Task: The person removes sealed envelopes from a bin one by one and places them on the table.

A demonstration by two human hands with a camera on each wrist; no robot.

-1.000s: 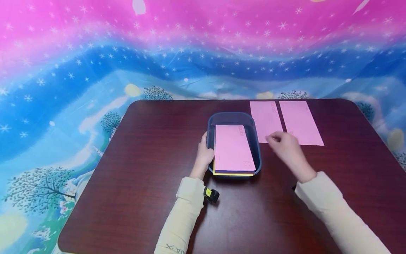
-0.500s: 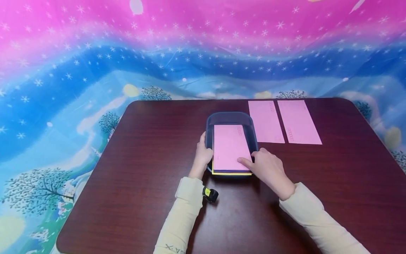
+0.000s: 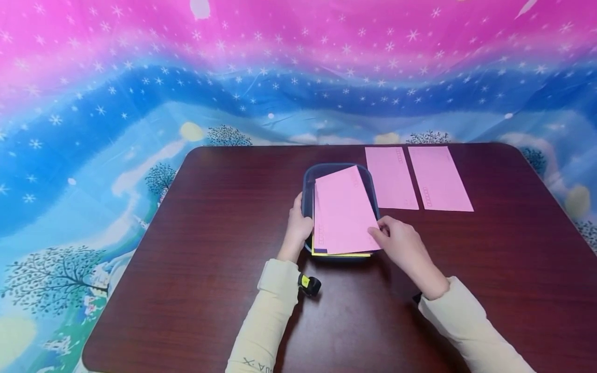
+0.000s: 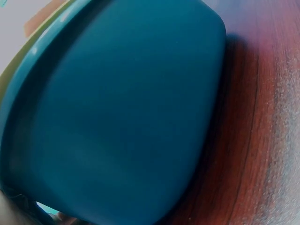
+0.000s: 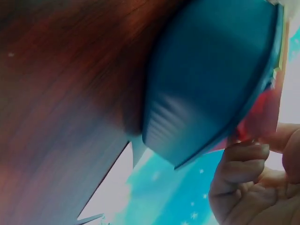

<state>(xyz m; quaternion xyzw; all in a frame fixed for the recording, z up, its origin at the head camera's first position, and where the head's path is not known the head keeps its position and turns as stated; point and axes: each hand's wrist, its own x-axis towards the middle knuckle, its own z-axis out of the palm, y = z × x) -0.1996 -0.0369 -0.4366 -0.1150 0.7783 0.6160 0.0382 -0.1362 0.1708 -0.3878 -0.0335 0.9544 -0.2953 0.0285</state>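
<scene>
A dark blue plastic bin (image 3: 323,170) stands on the table, holding a stack of envelopes with a yellow one (image 3: 342,255) showing at the bottom. My left hand (image 3: 297,228) grips the bin's left side, thumb at the rim and fingers along the outer wall. At the right rim, my right hand (image 3: 403,242) pinches the lower right corner of the top pink envelope (image 3: 347,212). That envelope lies askew over the stack, its corner past the rim. The right wrist view shows the curled fingers (image 5: 243,164) beside the bin's outer wall (image 5: 201,79).
Two pink envelopes lie side by side at the table's back right, a left one (image 3: 392,178) and a right one (image 3: 440,178). A patterned cloth (image 3: 280,77) hangs behind the dark wooden table (image 3: 210,248).
My right hand has come from beside the bin to its right rim and taken hold of the top pink envelope, which has turned askew. The left hand stays on the bin.
</scene>
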